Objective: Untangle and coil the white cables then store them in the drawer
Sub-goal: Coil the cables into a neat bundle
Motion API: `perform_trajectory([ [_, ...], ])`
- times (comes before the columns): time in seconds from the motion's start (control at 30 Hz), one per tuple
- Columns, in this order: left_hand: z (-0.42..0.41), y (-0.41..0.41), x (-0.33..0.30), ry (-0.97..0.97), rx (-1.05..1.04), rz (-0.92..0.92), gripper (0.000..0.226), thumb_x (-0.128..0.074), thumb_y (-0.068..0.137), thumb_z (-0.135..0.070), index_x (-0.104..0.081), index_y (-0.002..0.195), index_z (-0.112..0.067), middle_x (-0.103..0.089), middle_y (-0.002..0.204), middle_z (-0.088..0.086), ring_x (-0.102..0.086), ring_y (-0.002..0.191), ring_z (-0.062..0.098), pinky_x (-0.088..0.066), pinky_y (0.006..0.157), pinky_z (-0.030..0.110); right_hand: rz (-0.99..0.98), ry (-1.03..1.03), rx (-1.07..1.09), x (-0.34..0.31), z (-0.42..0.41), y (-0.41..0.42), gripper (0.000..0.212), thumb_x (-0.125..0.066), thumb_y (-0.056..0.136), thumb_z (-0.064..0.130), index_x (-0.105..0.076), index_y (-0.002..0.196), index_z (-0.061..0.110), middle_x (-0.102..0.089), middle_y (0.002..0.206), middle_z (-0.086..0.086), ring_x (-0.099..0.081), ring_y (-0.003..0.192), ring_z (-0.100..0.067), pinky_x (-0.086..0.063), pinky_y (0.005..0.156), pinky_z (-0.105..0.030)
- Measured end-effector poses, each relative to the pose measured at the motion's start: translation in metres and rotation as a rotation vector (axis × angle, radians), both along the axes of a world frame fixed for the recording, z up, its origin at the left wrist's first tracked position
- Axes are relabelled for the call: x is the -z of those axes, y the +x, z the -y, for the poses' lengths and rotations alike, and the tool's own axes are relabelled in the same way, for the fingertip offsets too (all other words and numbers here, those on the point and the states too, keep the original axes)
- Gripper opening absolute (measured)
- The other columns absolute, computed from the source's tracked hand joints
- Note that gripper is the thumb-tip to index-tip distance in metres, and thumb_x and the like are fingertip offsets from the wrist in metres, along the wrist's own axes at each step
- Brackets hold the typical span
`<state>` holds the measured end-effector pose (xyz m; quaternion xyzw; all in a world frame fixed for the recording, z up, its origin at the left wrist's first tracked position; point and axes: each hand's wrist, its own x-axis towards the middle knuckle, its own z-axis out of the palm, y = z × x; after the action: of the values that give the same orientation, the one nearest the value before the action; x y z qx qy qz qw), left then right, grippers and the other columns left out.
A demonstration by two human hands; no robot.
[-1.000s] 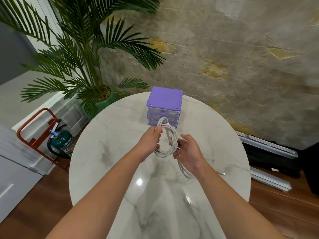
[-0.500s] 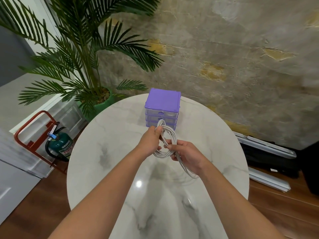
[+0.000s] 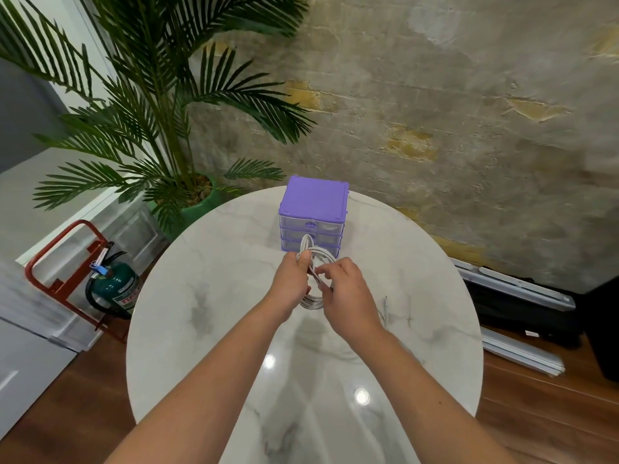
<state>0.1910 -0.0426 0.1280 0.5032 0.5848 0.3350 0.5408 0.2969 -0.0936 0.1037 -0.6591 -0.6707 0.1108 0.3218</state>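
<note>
Since the earlier frame the right hand (image 3: 348,293) has been brought up and across onto the coiled white cable (image 3: 313,262), so that its fingertips (image 3: 321,271) now pinch strands at the middle of the loops rather than below them. The coil is gripped at its upper left by the left hand (image 3: 293,283), fingers curled round the bundle, and is held above the round white marble-patterned table (image 3: 207,296), just in front of the small purple plastic drawer unit (image 3: 313,204), whose clear drawers are seen closed, while a loose tail of cable (image 3: 383,313) is left trailing on the table behind the right wrist
</note>
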Motion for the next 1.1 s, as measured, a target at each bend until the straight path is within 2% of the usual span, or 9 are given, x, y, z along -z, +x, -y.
perform_trajectory([
  [0.1, 0.0, 0.003, 0.001, 0.031, 0.007, -0.019, 0.027, -0.034, 0.104, -0.032, -0.049, 0.1, -0.011, -0.055, 0.083, 0.0, -0.047, 0.067, 0.012, -0.043, 0.065, 0.03, 0.038, -0.127, 0.061, -0.005, 0.0, -0.003, 0.039, -0.057, 0.089, 0.016, -0.058, 0.128, 0.013, -0.053, 0.117, -0.004, -0.057, 0.105, -0.022, -0.05, 0.083, -0.034],
  [0.2, 0.001, 0.004, 0.005, 0.056, 0.009, -0.021, 0.027, -0.034, 0.104, -0.032, -0.05, 0.101, -0.012, -0.058, 0.085, 0.0, -0.048, 0.07, 0.012, -0.042, 0.068, 0.032, 0.001, -0.251, 0.079, -0.014, -0.004, -0.001, 0.047, -0.063, 0.085, 0.026, -0.055, 0.13, 0.017, -0.051, 0.121, -0.001, -0.058, 0.105, -0.021, -0.049, 0.084, -0.031],
  [0.3, 0.003, 0.005, 0.005, 0.038, 0.019, 0.018, 0.024, -0.036, 0.104, -0.033, -0.051, 0.098, -0.015, -0.056, 0.085, -0.002, -0.047, 0.07, 0.009, -0.041, 0.069, 0.03, 0.079, -0.304, 0.083, -0.022, -0.009, 0.003, 0.039, -0.069, 0.082, 0.033, -0.063, 0.118, 0.018, -0.053, 0.115, -0.002, -0.059, 0.1, -0.023, -0.046, 0.078, -0.03],
  [0.43, 0.003, 0.009, 0.005, 0.072, 0.045, -0.019, 0.027, -0.036, 0.103, -0.034, -0.052, 0.098, -0.013, -0.053, 0.078, -0.003, -0.046, 0.064, 0.011, -0.04, 0.067, 0.032, 0.152, -0.327, 0.118, -0.028, -0.01, 0.005, 0.028, -0.063, 0.089, 0.032, -0.068, 0.111, 0.014, -0.054, 0.11, -0.007, -0.061, 0.096, -0.027, -0.045, 0.073, -0.031],
  [0.63, 0.001, 0.01, 0.01, 0.121, 0.049, -0.089, 0.031, -0.035, 0.102, -0.038, -0.053, 0.097, -0.013, -0.056, 0.078, -0.004, -0.046, 0.062, 0.01, -0.039, 0.067, 0.034, 0.069, -0.386, 0.186, -0.033, -0.009, 0.004, 0.019, -0.063, 0.085, 0.027, -0.073, 0.098, 0.017, -0.058, 0.101, -0.008, -0.061, 0.088, -0.028, -0.039, 0.066, -0.026],
  [0.77, 0.002, 0.007, 0.007, 0.062, 0.065, -0.025, 0.036, -0.033, 0.103, -0.039, -0.051, 0.099, -0.008, -0.063, 0.084, -0.002, -0.041, 0.05, 0.01, -0.04, 0.053, 0.026, 0.021, -0.396, 0.209, -0.035, -0.009, 0.007, 0.013, -0.058, 0.08, 0.017, -0.069, 0.078, 0.01, -0.064, 0.078, -0.01, -0.055, 0.068, -0.03, -0.038, 0.055, -0.027],
  [0.87, 0.003, 0.004, 0.004, 0.044, 0.115, 0.025, 0.036, -0.032, 0.104, -0.038, -0.051, 0.094, -0.009, -0.065, 0.08, -0.005, -0.037, 0.045, 0.007, -0.037, 0.051, 0.023, -0.107, -0.437, 0.204, -0.033, -0.013, 0.014, 0.016, -0.061, 0.086, 0.019, -0.069, 0.079, 0.007, -0.068, 0.076, -0.01, -0.061, 0.072, -0.028, -0.046, 0.062, -0.031],
  [0.97, 0.001, -0.002, 0.004, 0.021, 0.205, 0.023, 0.031, -0.034, 0.104, -0.036, -0.051, 0.09, -0.014, -0.057, 0.072, -0.007, -0.035, 0.054, 0.01, -0.036, 0.054, 0.024, -0.289, -0.568, 0.157, -0.03, -0.019, 0.023, 0.018, -0.066, 0.088, 0.021, -0.066, 0.078, 0.005, -0.069, 0.073, -0.012, -0.061, 0.066, -0.024, -0.053, 0.069, -0.035],
  [1.1, -0.001, -0.01, 0.003, 0.0, 0.282, 0.019, 0.016, -0.041, 0.102, -0.031, -0.045, 0.092, -0.02, -0.039, 0.08, -0.002, -0.035, 0.066, 0.01, -0.037, 0.06, 0.023, -0.629, -0.671, 0.074, -0.036, -0.02, 0.036, 0.012, -0.064, 0.091, 0.012, -0.061, 0.085, 0.003, -0.067, 0.077, -0.013, -0.064, 0.061, -0.025, -0.059, 0.071, -0.04],
])
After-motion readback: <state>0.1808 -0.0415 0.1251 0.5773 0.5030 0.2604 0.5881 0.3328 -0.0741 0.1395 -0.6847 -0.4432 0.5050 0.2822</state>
